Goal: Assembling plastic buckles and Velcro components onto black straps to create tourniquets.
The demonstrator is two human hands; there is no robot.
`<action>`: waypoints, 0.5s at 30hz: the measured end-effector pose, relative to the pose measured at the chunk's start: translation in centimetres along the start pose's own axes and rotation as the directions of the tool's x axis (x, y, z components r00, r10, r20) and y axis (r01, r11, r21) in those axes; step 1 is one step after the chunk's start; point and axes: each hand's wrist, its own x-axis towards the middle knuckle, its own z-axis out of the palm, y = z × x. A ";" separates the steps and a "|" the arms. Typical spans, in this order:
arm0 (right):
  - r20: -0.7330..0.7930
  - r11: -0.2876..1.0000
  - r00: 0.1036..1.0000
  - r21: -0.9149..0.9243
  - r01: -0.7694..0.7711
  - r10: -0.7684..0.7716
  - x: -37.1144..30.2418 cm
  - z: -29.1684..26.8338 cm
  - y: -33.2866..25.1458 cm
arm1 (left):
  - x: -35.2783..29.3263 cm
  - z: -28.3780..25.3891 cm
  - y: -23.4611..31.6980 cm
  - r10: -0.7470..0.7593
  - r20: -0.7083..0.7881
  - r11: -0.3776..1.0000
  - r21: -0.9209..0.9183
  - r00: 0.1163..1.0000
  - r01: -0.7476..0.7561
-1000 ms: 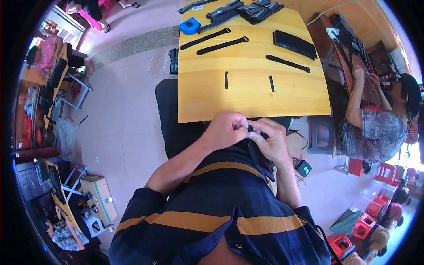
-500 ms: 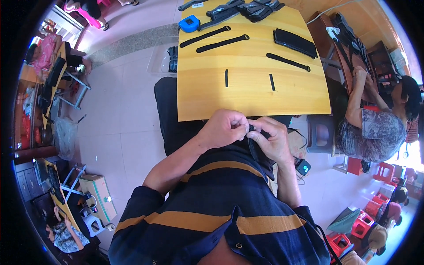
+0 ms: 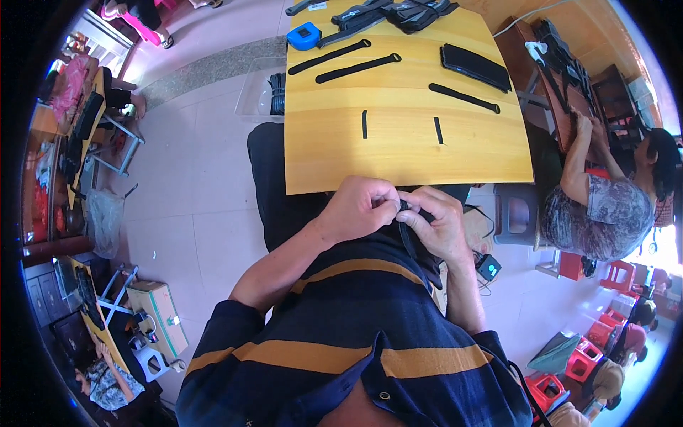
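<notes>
Floor (image 3: 167, 185): pale pinkish tile, large squares; speckled grey stone strip (image 3: 206, 78) between 10 and 11 o'clock. Yellow wooden table (image 3: 402, 160) at 12. Tan wall (image 3: 580, 28) and brown table (image 3: 509, 43) near 2. Grey plastic stool (image 3: 512, 239) at 3; red stools (image 3: 592, 350) at 4. Narrow table on metal folding legs (image 3: 128, 146) between 9 and 10. Cardboard box (image 3: 158, 320) at 8, beside a white stool (image 3: 142, 356). Light: barred window (image 3: 107, 32) bright at 10; strong white glare on the 3 o'clock rim.
</notes>
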 end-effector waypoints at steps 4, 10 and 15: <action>-0.002 1.000 1.000 0.011 -0.010 0.010 0.1 0.0 0.0 | 0.2 -0.2 0.1 -0.022 0.028 1.000 -0.021 0.999 0.022; 0.001 1.000 1.000 0.014 -0.022 0.022 0.2 -0.1 -0.2 | 0.3 -0.2 -0.4 -0.020 0.039 0.999 -0.042 0.999 0.022; 0.005 0.999 0.999 0.014 -0.036 0.036 0.2 -0.1 -0.3 | 0.3 0.0 0.2 -0.058 0.022 0.993 -0.107 0.998 0.060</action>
